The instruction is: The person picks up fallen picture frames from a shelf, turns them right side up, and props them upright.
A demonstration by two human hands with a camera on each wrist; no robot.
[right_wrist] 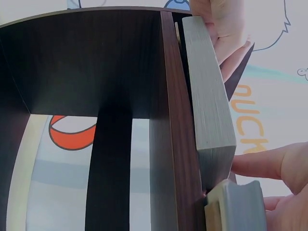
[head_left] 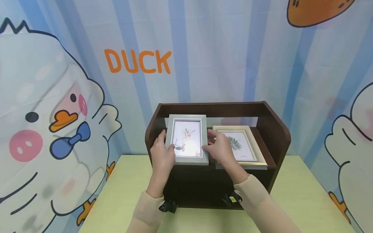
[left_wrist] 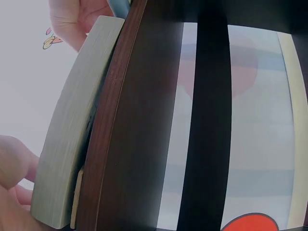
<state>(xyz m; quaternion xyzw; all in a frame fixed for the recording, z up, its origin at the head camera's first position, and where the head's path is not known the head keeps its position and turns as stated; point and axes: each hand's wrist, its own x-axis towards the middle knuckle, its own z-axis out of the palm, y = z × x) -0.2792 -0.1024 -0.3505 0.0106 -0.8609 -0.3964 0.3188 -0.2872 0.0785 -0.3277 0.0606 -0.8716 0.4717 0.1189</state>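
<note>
A grey-white picture frame [head_left: 187, 136] with a floral print lies face up on the left part of the brown shelf unit's top board. My left hand [head_left: 162, 157] holds it by its left edge, thumb at the lower left of its face. At its right edge is my right hand [head_left: 222, 147], with the thumb against the side near the lower corner. In the left wrist view, the picture frame [left_wrist: 72, 130] lies close over the board, a thin backing piece [left_wrist: 77, 199] showing beneath. Beside it lies a cream picture frame [head_left: 259, 150] with a green leaf print, partly behind my right hand.
The dark brown shelf unit [head_left: 215, 187] stands on a pale yellow-green table [head_left: 134, 174], with raised sides and a back rail [head_left: 212, 110]. Behind hangs a blue striped curtain [head_left: 215, 58] with cartoon ducks.
</note>
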